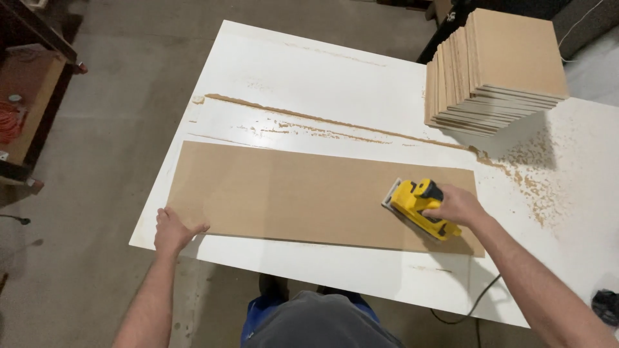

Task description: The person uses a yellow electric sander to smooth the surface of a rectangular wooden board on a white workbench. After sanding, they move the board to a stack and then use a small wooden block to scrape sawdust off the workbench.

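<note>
A long brown board [290, 193] lies flat on a white worktable [309, 77]. My right hand [459, 206] grips a yellow and black electric sander [418, 205] that rests on the board's right part. My left hand [173, 231] presses on the board's near left corner, thumb on top, at the table's edge. The sander's cord [480, 299] hangs off the near edge of the table.
A stack of square brown boards [493, 67] stands at the table's far right. Sawdust [535, 180] is strewn beside it and in a line across the table. A wooden shelf unit [29, 96] stands on the concrete floor at the left.
</note>
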